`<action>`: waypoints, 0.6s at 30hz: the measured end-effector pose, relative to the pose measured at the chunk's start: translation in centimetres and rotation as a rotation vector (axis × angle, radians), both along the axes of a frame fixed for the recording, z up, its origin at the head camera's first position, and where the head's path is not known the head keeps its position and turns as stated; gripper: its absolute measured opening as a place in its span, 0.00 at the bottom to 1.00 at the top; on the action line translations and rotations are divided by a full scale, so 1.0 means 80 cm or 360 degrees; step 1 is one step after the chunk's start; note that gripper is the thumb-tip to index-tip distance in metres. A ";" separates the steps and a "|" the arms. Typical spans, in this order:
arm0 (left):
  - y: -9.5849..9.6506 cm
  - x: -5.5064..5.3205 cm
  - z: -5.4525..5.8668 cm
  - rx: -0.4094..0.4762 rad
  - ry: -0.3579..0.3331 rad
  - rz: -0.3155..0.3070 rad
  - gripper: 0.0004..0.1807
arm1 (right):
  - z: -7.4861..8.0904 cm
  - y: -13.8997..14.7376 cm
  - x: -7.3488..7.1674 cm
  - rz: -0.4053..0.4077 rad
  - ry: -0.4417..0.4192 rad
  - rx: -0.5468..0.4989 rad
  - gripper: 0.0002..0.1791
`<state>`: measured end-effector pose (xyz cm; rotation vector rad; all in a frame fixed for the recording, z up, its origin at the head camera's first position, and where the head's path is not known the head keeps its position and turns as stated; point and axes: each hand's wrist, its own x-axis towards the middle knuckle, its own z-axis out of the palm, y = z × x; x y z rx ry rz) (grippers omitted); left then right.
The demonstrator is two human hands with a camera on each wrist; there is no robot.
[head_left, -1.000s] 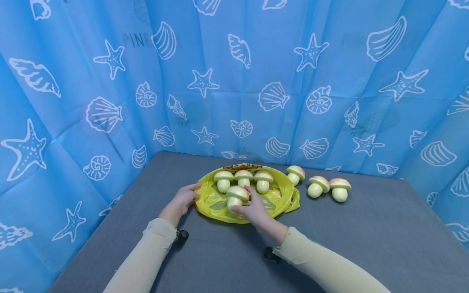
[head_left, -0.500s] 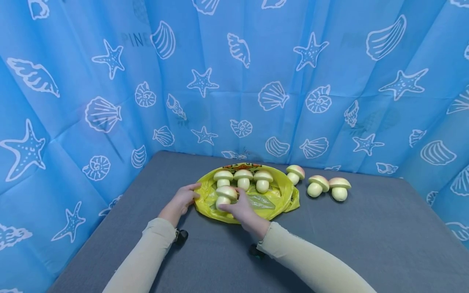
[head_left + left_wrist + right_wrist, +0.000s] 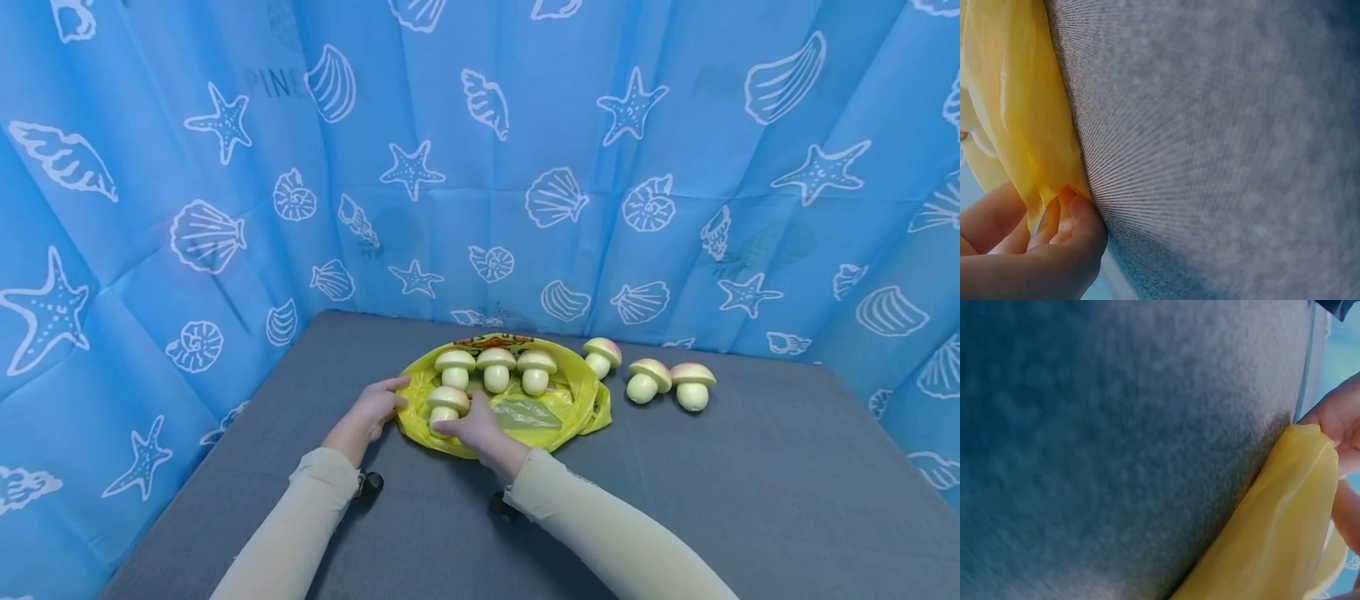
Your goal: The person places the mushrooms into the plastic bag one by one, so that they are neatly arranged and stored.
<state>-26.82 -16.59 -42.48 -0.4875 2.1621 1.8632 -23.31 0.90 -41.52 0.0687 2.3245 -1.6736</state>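
Observation:
A yellow plastic bag [image 3: 581,404] lies spread on the table with its mouth up. Three toy mushrooms with pale green stems stand along its far side, the middle one [image 3: 496,367] among them. My left hand [image 3: 372,410] pinches the bag's left rim; in the left wrist view the thumb and fingers of that hand [image 3: 1054,250] hold the thin plastic [image 3: 1029,106]. Inside the bag, front left, my right hand [image 3: 480,429] grips another mushroom [image 3: 447,400] upright by its right side. In the right wrist view the bag's wall [image 3: 1272,519] hides most of that grip.
Three more mushrooms sit outside the bag to the right: one [image 3: 602,357] near its edge, two [image 3: 648,381] side by side farther right. A grey cloth [image 3: 750,483] covers the table. Behind hangs a blue curtain [image 3: 465,225] with white shells and starfish.
My right hand has carried its mushroom leftward and slightly down inside the bag, toward the left rim. The left hand stays at the bag's edge, and the other mushrooms have not moved.

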 end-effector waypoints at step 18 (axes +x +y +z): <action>0.000 0.002 0.001 -0.0008 0.0011 -0.0024 0.31 | 0.004 0.014 -0.004 0.0174 -0.0019 -0.0004 0.45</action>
